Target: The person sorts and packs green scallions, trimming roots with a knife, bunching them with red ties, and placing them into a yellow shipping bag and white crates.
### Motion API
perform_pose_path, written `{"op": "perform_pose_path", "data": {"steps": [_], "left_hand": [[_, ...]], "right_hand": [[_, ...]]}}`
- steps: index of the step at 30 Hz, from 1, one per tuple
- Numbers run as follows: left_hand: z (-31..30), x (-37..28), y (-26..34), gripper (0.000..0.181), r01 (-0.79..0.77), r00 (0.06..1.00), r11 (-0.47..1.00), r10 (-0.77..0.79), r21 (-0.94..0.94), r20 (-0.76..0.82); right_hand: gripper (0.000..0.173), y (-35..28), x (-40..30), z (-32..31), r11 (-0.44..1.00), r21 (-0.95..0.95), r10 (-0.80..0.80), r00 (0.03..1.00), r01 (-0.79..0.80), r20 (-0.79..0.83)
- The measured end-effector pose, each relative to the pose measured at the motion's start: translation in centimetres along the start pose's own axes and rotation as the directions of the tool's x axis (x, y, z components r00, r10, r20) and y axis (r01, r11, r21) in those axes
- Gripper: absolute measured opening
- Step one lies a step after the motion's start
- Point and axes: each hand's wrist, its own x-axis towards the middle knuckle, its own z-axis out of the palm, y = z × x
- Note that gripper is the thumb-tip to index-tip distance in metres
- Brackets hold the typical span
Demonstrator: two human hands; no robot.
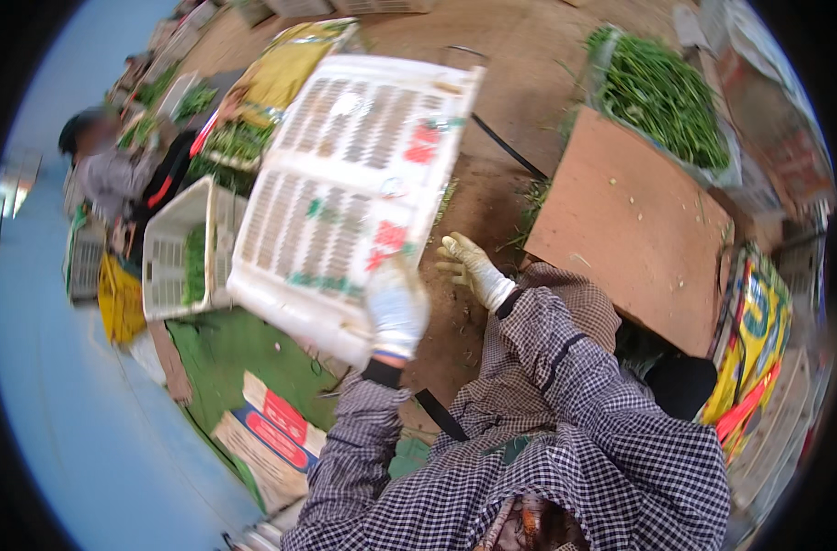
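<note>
My left hand (396, 306), in a whitish glove, grips the near edge of a white slotted plastic crate (384, 186). The crate is tilted, its slotted face with red and green markings turned up towards me. My right hand (472, 267), also gloved, is held a little to the right of the crate, fingers apart and nothing in it. Close to the right forearm lies a brown board (639, 227) with small bits of plant on it. The left fingers are partly blurred.
Long green stems (660, 103) fill a plastic-lined container beyond the board. A white crate (177, 255) with greens stands at left, near a seated person (115, 165). Behind the tilted crate is a yellow sack (281, 76). A printed paper sack (270, 441) lies on a green mat (253, 358).
</note>
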Motion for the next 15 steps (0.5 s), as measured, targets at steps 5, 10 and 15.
{"op": "perform_pose_path", "data": {"steps": [5,10,15], "left_hand": [[0.8,-3.5,5.1,0.033,0.025,0.996,0.998,-0.020,-0.061,0.083],[1.8,-6.4,7.6,0.047,-0.193,0.970,0.869,0.238,-0.455,0.043],[-9.0,-7.8,-1.8,0.056,0.201,0.781,0.819,-0.465,-0.538,-0.417]], "right_hand": [[0.050,0.2,-2.9,-0.2,0.925,0.282,-0.266,0.964,0.255,0.002],[0.012,2.6,-1.6,-3.3,0.920,0.012,-0.344,0.822,0.392,-0.453],[0.028,6.6,1.2,-8.5,0.874,-0.472,-0.460,0.504,0.112,-0.731]]}}
